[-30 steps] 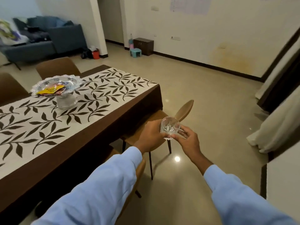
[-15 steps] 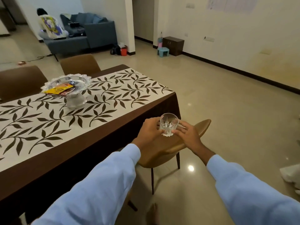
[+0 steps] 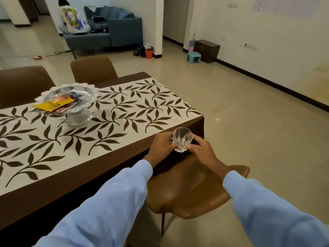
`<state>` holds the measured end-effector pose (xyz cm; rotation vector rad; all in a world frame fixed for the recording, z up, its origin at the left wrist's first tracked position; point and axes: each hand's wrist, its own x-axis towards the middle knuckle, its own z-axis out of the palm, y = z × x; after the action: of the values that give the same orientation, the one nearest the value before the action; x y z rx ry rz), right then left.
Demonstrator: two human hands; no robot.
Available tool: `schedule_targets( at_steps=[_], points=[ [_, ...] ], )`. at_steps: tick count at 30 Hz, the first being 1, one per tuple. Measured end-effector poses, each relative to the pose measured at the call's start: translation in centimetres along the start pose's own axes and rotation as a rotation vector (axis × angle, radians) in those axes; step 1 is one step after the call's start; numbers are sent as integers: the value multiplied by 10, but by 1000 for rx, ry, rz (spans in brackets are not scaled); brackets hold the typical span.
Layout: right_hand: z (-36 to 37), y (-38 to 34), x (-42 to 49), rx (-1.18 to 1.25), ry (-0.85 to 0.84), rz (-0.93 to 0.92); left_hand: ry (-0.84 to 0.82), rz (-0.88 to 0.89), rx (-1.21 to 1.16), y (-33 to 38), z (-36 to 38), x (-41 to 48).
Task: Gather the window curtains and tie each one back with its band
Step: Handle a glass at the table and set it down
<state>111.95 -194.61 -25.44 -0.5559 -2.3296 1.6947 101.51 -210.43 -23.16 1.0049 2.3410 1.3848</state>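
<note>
A small cut-crystal glass (image 3: 182, 139) is held upright between both hands, just past the near right corner of the dining table (image 3: 110, 157). My left hand (image 3: 161, 146) wraps its left side. My right hand (image 3: 201, 151) pinches its base and right side with the fingertips. Both arms wear light blue sleeves. No curtains or tie bands are in view.
The table carries a leaf-patterned runner (image 3: 85, 125) and a glass pedestal bowl (image 3: 69, 98) holding packets. A brown chair (image 3: 192, 188) stands under my hands; two more chairs (image 3: 93, 69) stand at the far side. A person sits by a grey sofa (image 3: 114, 31). Small cabinet (image 3: 207, 49) and stool (image 3: 194, 57) stand by the wall.
The view has swung left, so the curtains at the right edge have left the frame. Both hands keep hold of the glass and now sit closer to the table corner.
</note>
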Motion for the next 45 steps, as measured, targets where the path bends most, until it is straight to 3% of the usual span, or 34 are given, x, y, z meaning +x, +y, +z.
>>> schedule_targets(
  at_steps=[10, 16, 19, 31, 40, 45],
  points=[
    [-5, 14, 108, -10, -155, 21, 128, -122, -1, -42, 11, 84],
    [-6, 35, 167, -9, -223, 54, 59, -223, -67, -64, 11, 123],
    [-2, 48, 198, -12, -266, 67, 109, -262, -76, -79, 16, 139],
    [26, 71, 264, -92, -330, 18, 258, -423, -97, -109, 34, 169],
    [52, 67, 304, -114, -376, 4, 268, -592, -90, -131, 18, 195],
    [53, 73, 312, -111, -393, 9, 199, -595, -63, -145, 19, 204]
  ],
)
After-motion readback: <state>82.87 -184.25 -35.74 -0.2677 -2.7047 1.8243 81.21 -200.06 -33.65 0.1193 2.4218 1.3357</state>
